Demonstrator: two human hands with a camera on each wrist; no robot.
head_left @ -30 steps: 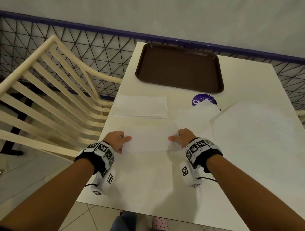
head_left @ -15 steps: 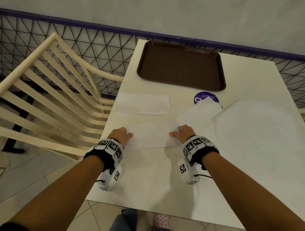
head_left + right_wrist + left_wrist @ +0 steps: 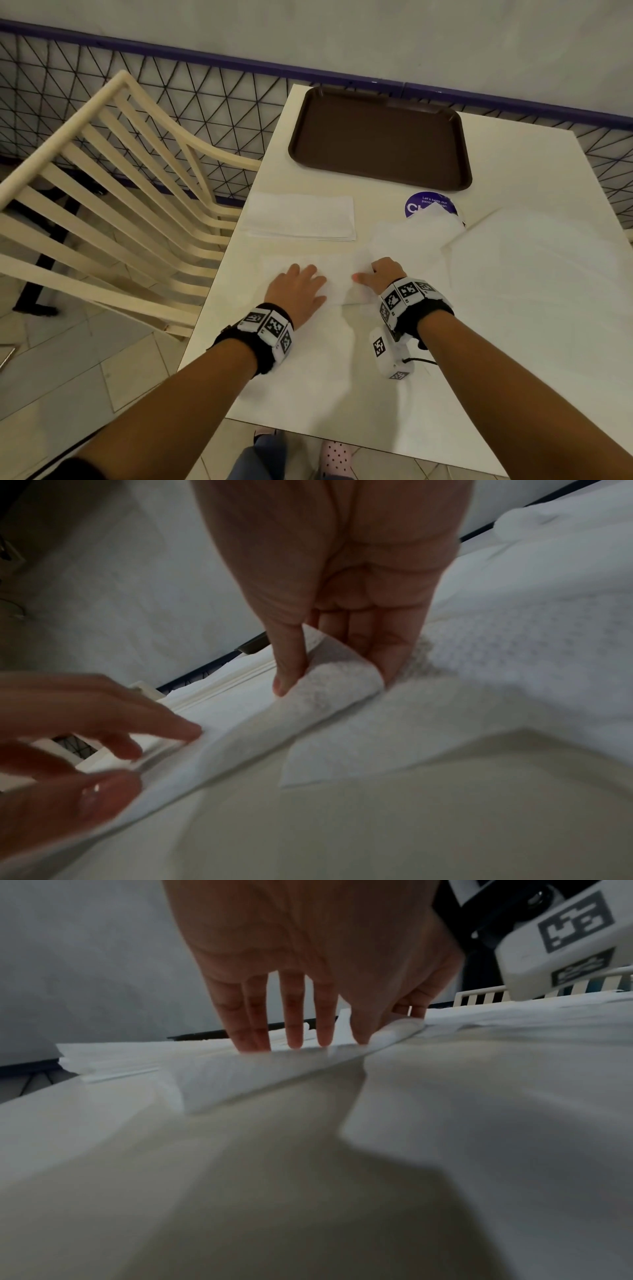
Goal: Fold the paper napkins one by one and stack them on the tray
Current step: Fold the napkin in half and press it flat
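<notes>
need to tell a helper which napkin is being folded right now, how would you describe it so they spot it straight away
On the white table, look nearer than the brown tray to the napkin lying between the two hands. The left hand presses flat on it while the right hand pinches its right end. Unlike the folded stack beyond it, hands touch it.

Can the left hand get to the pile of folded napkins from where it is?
Probably yes. The left hand lies flat on the napkin being folded, and the folded pile sits just beyond it with nothing between them.
</notes>
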